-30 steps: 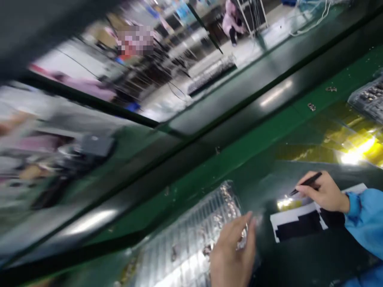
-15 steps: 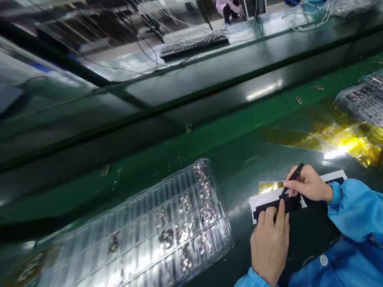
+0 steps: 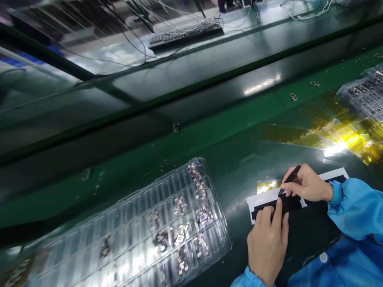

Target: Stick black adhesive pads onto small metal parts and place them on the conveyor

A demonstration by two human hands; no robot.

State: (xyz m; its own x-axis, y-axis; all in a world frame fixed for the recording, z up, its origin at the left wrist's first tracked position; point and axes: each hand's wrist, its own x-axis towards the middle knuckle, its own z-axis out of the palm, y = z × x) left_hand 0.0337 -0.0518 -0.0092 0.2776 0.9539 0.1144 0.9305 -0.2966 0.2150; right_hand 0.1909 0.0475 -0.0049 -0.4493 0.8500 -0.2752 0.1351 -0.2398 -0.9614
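Observation:
My right hand [image 3: 306,184] pinches slim black tweezers [image 3: 291,178], their tip pointing down at a black strip [image 3: 261,209] on a white backing sheet [image 3: 253,201]. On the near side, my left hand [image 3: 266,241] lies on that strip with its fingertips, index finger stretched toward the tweezers' tip. Its fingers are apart and grip nothing visible. A small piece of yellow film [image 3: 265,186] lies at the far edge of the white sheet. The sheet continues to the right, partly hidden beneath my right hand and sleeve.
Left of my hands is a clear compartment tray [image 3: 137,207] with several small circuit boards. Yellow film sheets [image 3: 332,131] and another clear tray [image 3: 363,93] are at right. Loose small parts [image 3: 176,127] dot the green mat. A keyboard [image 3: 187,36] rests beyond a raised ledge.
The camera view has shifted slightly, so the tray and background sit a little differently. Both hands stay at the strip; the tweezers' tip remains just beside the left index fingertip.

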